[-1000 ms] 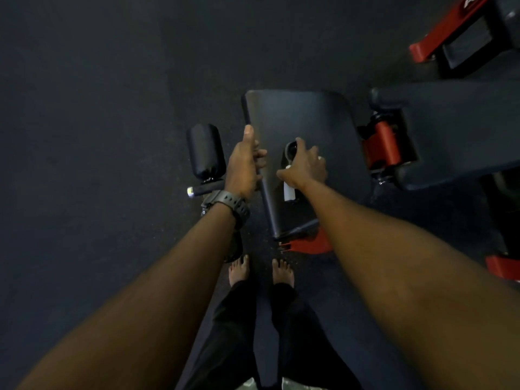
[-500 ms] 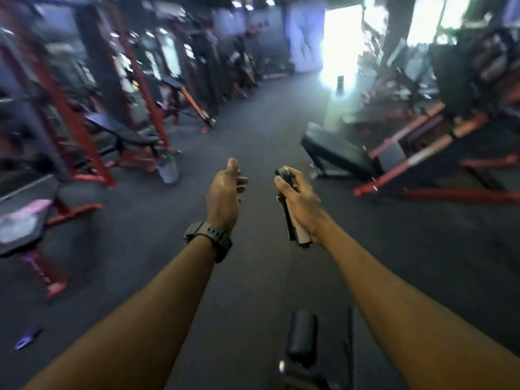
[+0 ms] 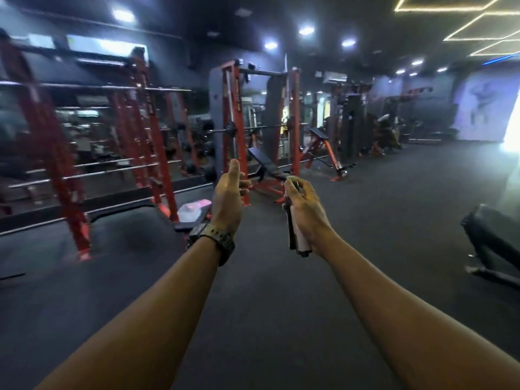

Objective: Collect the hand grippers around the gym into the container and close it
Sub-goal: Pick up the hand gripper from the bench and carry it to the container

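My right hand (image 3: 305, 213) is shut on a hand gripper (image 3: 295, 235) with black and pale handles and a metal spring at its top, held upright at chest height. My left hand (image 3: 229, 199), with a dark watch on its wrist, is raised beside it with the thumb up and the fingers loosely curled, holding nothing. A clear container with a pink lid (image 3: 194, 211) sits on a bench pad just left of my left wrist, partly hidden by it.
Red squat racks (image 3: 146, 130) with barbells line the left side. A red smith machine (image 3: 261, 122) with a black bench stands straight ahead. A black bench (image 3: 495, 240) is at the right. Dark rubber floor (image 3: 281, 305) spreads in front.
The hand gripper has been lifted off the black bench pad in my right hand. My view has swung up and to the left across the gym floor toward the racks.
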Tool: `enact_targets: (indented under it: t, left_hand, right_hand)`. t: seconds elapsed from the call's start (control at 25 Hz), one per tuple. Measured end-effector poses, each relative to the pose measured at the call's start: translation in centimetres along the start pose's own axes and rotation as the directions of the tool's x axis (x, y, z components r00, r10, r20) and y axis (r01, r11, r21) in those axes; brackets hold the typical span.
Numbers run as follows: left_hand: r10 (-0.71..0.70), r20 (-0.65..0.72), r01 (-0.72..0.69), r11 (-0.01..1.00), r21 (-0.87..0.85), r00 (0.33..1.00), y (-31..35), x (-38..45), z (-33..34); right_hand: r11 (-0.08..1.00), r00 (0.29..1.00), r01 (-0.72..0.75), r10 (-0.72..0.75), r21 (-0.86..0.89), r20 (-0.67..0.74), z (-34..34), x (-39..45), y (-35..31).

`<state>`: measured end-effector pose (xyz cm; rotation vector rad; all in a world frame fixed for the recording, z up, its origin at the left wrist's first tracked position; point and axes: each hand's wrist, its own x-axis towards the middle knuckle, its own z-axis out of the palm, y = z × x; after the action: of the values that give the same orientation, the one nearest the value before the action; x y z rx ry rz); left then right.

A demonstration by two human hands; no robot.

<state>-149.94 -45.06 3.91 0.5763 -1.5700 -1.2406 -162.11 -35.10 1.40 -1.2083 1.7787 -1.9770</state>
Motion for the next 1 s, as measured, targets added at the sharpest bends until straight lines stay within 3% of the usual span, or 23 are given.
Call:
enact_targets:
  t: [0.2,0.48,0.68,1.0]
  left_hand:
    - [-0.038,-0.093,0.04,0.999,0.017,0.995,-2.3,4.3,-9.6]
    - [-0.06,-0.165,0.065,0.998,0.026,0.985,-6.5,10.3,-17.1]
    - [-0.07,-0.184,0.078,0.996,0.038,0.98,-11.4,17.6,-17.8]
    - [-0.047,-0.247,0.066,0.995,0.069,0.968,-19.0,34.1,-14.9]
  right_hand:
    - [1.0,0.998,-0.008,0.008,0.002,0.058,9.3,3.0,1.1]
    - [1.0,0.99,-0.003,0.0,0.021,0.145,19.5,8.3,4.0]
    - [0.998,0.984,-0.032,0.023,0.05,0.177,23.6,14.9,7.8]
    - [0.996,0.975,-0.026,0.007,0.083,0.222,28.9,33.0,16.5]
